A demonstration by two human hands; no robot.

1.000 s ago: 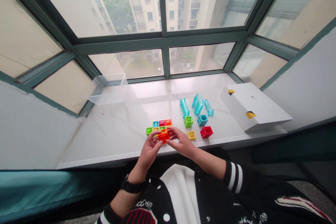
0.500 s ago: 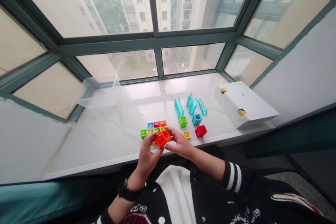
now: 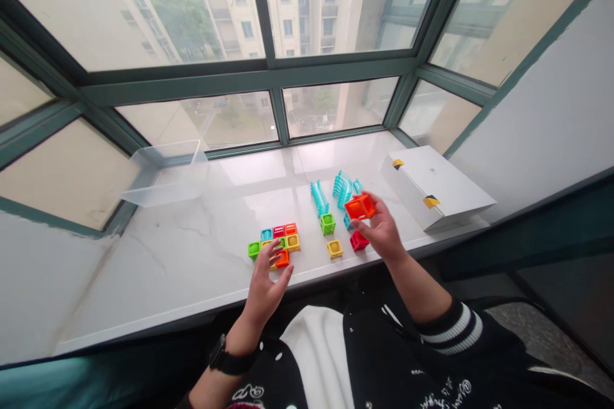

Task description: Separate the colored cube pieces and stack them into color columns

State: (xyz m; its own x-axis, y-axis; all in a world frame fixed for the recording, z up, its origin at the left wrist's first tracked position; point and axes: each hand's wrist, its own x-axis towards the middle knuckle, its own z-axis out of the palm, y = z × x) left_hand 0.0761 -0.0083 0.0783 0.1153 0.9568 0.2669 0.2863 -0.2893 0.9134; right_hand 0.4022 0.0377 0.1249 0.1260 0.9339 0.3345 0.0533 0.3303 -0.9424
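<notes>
Right hand (image 3: pixel 381 233) pinching orange cube (image 3: pixel 359 206) just above loose blocks (image 3: pixel 334 248) near windowsill (image 3: pixel 201 249) front edge; left hand (image 3: pixel 266 278), fingers spread and unclenched, touching block grid (image 3: pixel 278 238). Probably best: keep cube level, grip light, grid pinned flat.

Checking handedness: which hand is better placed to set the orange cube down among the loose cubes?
Probably right: the right hand holds the orange cube over the loose cubes, while the left hand rests at the joined cluster.
</notes>
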